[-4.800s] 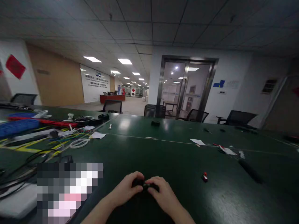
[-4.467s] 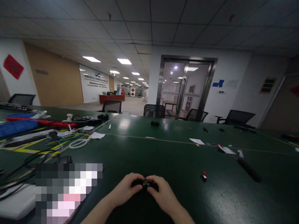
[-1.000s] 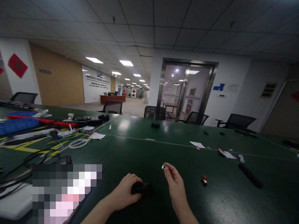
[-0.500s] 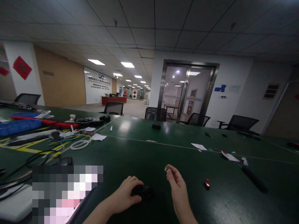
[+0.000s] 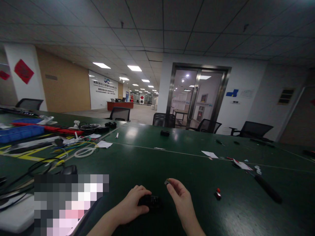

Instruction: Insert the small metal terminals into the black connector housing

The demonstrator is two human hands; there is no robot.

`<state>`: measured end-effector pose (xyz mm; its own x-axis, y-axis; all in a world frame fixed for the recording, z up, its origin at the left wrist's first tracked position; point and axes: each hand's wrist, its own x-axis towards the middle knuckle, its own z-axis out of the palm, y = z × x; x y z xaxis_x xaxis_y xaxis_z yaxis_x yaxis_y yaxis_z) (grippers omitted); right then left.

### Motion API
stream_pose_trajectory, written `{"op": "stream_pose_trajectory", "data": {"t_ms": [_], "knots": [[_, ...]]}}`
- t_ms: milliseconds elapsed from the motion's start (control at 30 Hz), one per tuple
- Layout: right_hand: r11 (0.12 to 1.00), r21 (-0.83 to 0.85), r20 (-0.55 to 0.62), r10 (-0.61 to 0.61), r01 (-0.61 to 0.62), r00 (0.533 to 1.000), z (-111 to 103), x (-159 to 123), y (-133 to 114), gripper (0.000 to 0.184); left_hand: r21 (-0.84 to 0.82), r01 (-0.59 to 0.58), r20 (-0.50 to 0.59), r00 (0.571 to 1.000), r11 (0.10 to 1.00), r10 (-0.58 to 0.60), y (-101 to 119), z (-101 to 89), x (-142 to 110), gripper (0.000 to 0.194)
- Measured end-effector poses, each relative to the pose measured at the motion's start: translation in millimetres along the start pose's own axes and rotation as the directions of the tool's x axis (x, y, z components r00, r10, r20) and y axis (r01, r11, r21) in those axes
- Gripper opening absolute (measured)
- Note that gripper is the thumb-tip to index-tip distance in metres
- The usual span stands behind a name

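My left hand [image 5: 135, 202] is closed around the left end of a small black device [image 5: 154, 200] that rests on the green table; its exact kind is too dark to tell. My right hand [image 5: 180, 200] pinches a small flat piece [image 5: 166, 182] between thumb and fingertips, raised just to the right of and beyond the black device. The piece and the device are apart. A small red and silver part [image 5: 218, 194] lies on the table right of my right hand.
A black-handled screwdriver [image 5: 267, 187] and paper scraps [image 5: 242, 164] lie to the right. Across the table sits a small black block [image 5: 164, 133]. Leftward are a blue tray [image 5: 22, 134], tangled wires [image 5: 64, 144], a coil of white tubing [image 5: 85, 152] and a wrench [image 5: 117, 135].
My right hand has moved left with the small flat piece, closer to the black device, and turned it a little. My left hand and the device have stayed in place.
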<state>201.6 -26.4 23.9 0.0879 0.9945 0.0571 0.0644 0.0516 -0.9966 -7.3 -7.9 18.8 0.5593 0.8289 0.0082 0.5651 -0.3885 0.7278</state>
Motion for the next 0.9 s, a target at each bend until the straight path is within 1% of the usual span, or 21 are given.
{"op": "stream_pose_trajectory", "data": {"t_ms": [67, 100, 167, 300, 467, 567, 667, 900], "knots": [[0.995, -0.093, 0.074, -0.041, 0.048, 0.996, 5.0, -3.3, -2.2, 0.032, 0.011, -0.016, -0.008, 1.0, 1.0, 0.016, -0.4, 0.5, 1.0, 0.041], [0.986, -0.152, 0.123, -0.043, 0.061, 0.992, 7.4, -4.6, -2.6, 0.03, 0.016, -0.025, -0.015, 1.0, 1.0, 0.025, -0.5, 0.7, 1.4, 0.04], [0.965, -0.248, 0.161, -0.048, 0.087, 0.986, 11.2, -5.9, -1.0, 0.028, 0.027, -0.039, -0.024, 0.999, 0.999, 0.04, -0.6, 0.9, 1.9, 0.04], [0.927, -0.351, 0.207, -0.058, 0.13, 0.977, 14.2, -5.7, 7.9, 0.029, 0.047, -0.046, -0.029, 0.998, 0.998, 0.048, 0.4, 0.6, 1.4, 0.039], [0.847, -0.493, 0.268, -0.07, 0.2, 0.961, 16.7, -10.3, 7.8, 0.018, 0.047, -0.052, -0.036, 0.998, 0.998, 0.053, 2.8, 0.0, 0.1, 0.037], [0.798, -0.549, 0.309, -0.081, 0.248, 0.948, 17.8, -13.1, 2.1, 0.016, 0.048, -0.051, -0.033, 0.998, 0.998, 0.053, 3.4, -0.4, -0.1, 0.038], [0.76, -0.591, 0.326, -0.081, 0.27, 0.942, 17.0, -13.7, -1.5, 0.015, 0.059, -0.06, -0.032, 0.998, 0.996, 0.062, 2.1, 0.1, 0.5, 0.039], [0.734, -0.611, 0.363, -0.072, 0.296, 0.929, 15.8, -18.8, -10.2, 0.017, 0.051, -0.059, -0.04, 0.997, 0.997, 0.061, -2.5, 2.3, 1.8, 0.038]]}}
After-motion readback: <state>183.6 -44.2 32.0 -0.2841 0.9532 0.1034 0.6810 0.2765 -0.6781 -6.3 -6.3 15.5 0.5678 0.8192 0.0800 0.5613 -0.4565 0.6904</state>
